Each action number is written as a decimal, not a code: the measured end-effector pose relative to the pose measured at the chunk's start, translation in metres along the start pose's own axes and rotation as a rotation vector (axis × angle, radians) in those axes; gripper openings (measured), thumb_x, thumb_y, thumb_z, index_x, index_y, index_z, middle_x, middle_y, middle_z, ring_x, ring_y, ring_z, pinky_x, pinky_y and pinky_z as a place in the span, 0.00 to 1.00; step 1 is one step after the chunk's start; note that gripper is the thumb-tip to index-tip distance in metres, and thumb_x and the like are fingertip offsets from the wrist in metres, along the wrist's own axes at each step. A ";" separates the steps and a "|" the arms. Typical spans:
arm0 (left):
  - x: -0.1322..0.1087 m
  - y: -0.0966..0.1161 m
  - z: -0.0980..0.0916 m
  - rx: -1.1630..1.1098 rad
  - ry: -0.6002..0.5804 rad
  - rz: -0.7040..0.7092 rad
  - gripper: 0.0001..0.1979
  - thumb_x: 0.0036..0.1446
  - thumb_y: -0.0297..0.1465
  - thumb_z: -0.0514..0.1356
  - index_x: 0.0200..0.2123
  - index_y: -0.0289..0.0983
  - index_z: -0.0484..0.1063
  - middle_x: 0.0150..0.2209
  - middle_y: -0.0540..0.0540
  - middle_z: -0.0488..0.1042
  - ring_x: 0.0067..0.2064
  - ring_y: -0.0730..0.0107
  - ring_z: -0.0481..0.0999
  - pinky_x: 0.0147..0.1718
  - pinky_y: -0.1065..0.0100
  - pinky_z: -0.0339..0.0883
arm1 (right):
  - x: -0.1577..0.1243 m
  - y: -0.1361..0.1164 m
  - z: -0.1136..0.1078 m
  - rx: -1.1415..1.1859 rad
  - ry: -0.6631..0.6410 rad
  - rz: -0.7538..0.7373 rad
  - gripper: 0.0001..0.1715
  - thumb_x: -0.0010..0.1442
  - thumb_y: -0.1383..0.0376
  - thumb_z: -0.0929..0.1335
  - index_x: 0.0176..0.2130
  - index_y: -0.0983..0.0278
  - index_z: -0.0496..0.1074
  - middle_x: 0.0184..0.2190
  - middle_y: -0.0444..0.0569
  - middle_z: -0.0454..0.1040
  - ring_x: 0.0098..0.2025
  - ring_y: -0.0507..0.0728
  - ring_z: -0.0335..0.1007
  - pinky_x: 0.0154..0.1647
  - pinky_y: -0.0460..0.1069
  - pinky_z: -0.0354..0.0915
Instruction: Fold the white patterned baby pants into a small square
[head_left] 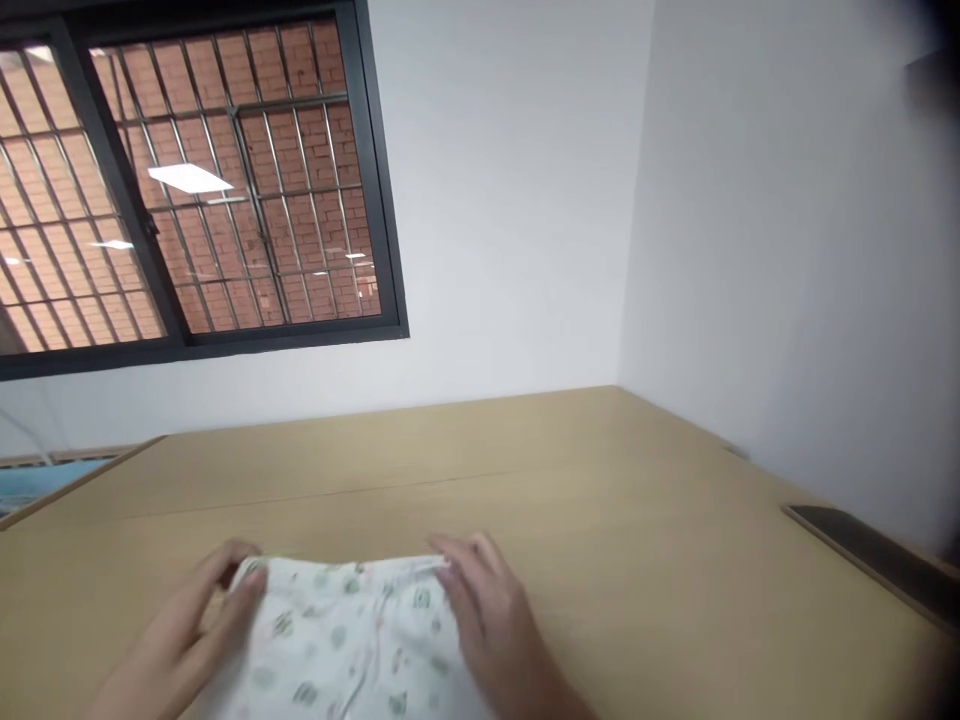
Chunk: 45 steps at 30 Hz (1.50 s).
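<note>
A white cloth (330,640) with a small green and pink print lies at the bottom middle of the head view, running out of the lower edge. A wavy seam or fold goes down it right of its middle; whether it is a garment I cannot tell. My left hand (191,625) pinches its far left corner between thumb and fingers. On the far right corner, my right hand (491,615) is closed in the same way, slightly blurred. The cloth's far edge stretches nearly straight between both hands.
The cloth is over a wide wooden tabletop (600,530) with a thin joint line across it. A dark rectangular recess (870,555) is at its right edge. White walls and a barred window (247,180) stand behind. Something light blue (45,485) shows past the left edge.
</note>
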<state>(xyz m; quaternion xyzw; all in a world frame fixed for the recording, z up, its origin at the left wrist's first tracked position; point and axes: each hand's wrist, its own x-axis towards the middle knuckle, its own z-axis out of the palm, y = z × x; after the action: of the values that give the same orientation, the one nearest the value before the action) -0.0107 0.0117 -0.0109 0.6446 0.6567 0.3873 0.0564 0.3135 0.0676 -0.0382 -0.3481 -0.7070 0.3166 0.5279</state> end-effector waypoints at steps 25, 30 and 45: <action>0.179 -0.029 0.253 0.419 -0.096 0.019 0.14 0.70 0.31 0.44 0.44 0.33 0.67 0.46 0.36 0.73 0.50 0.55 0.71 0.48 0.59 0.59 | 0.163 0.208 -0.044 -1.118 -0.218 -0.035 0.12 0.69 0.71 0.59 0.46 0.65 0.70 0.48 0.57 0.72 0.50 0.61 0.65 0.48 0.53 0.52; 0.203 -0.028 0.260 0.452 -0.108 -0.032 0.13 0.70 0.32 0.47 0.48 0.33 0.68 0.47 0.40 0.73 0.51 0.58 0.71 0.51 0.57 0.62 | 0.182 0.219 -0.046 -1.155 -0.254 -0.047 0.13 0.69 0.71 0.60 0.47 0.65 0.71 0.48 0.58 0.72 0.50 0.61 0.65 0.49 0.53 0.52; 0.160 0.074 0.240 0.249 -0.183 0.150 0.11 0.66 0.31 0.50 0.48 0.36 0.66 0.50 0.40 0.72 0.55 0.58 0.70 0.54 0.59 0.61 | 0.183 0.230 -0.047 -1.212 -0.226 -0.009 0.18 0.67 0.71 0.58 0.49 0.66 0.71 0.49 0.62 0.71 0.51 0.65 0.64 0.49 0.57 0.54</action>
<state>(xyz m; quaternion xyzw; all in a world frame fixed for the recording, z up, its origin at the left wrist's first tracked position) 0.1605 0.2495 -0.0667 0.7265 0.6417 0.2457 0.0063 0.3590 0.3510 -0.1184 -0.5475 -0.8143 -0.1089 0.1591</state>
